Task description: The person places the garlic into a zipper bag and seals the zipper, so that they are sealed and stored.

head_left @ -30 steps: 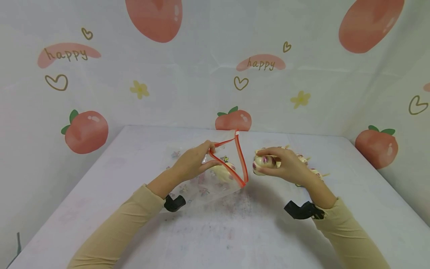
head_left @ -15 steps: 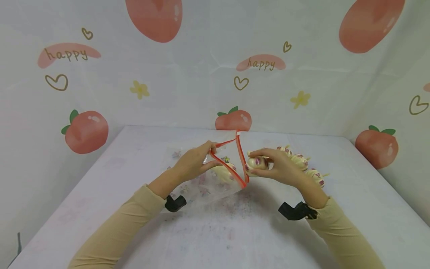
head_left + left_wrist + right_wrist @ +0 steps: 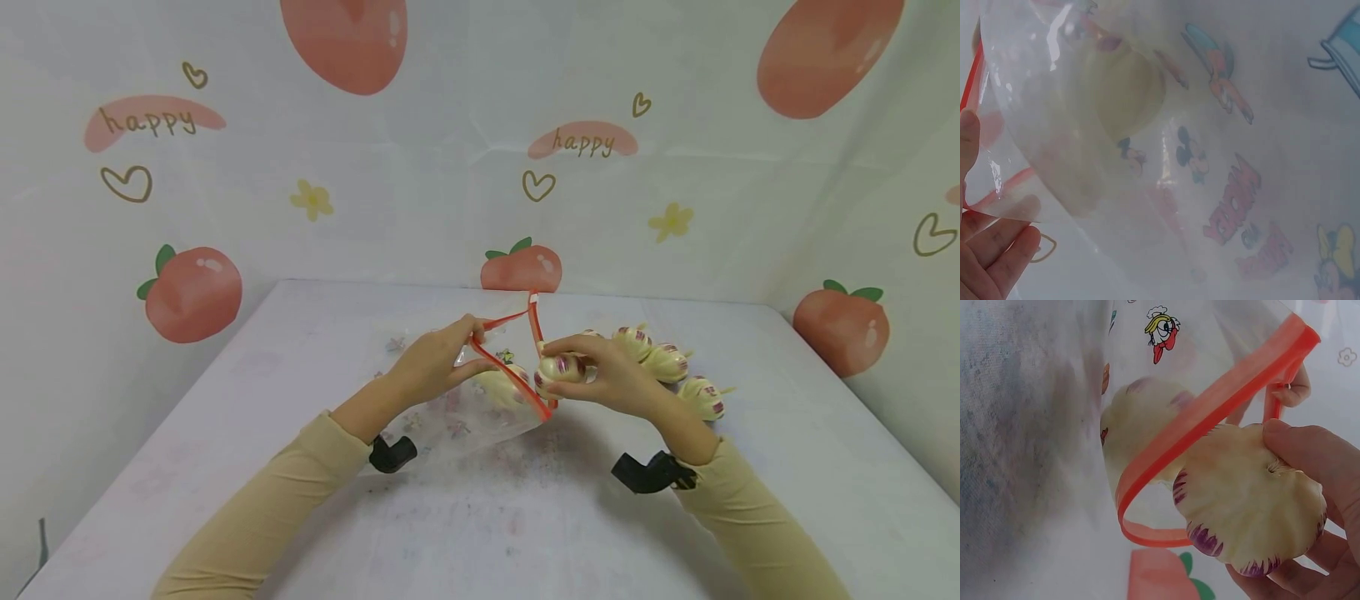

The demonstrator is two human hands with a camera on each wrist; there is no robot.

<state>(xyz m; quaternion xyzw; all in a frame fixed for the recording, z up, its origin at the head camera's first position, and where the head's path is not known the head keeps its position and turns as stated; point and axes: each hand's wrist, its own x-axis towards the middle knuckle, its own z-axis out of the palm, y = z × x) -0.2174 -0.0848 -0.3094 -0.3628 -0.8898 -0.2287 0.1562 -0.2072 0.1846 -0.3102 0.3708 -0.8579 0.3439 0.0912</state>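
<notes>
My left hand [image 3: 431, 362] pinches one side of the mouth of a clear zip bag [image 3: 457, 429] with red edging and cartoon prints. The mouth gapes toward the right. Inside it lies a garlic bulb [image 3: 497, 387], seen blurred through the plastic in the left wrist view. My right hand [image 3: 618, 379] grips a second garlic bulb [image 3: 1247, 500], cream with purple streaks, between thumb and fingers. That bulb is right at the red rim [image 3: 1210, 419] and overlaps it in the right wrist view.
Several more garlic bulbs [image 3: 666, 362] lie on the white table [image 3: 480, 525] behind and to the right of my right hand. A white cloth backdrop [image 3: 420, 167] printed with fruit and hearts stands along the table's back. Black wrist mounts [image 3: 393, 454] sit at both cuffs.
My right hand has moved left with its garlic bulb, from beside the bag to its mouth, uncovering more of the bulbs behind. The left hand and the bag have barely moved.
</notes>
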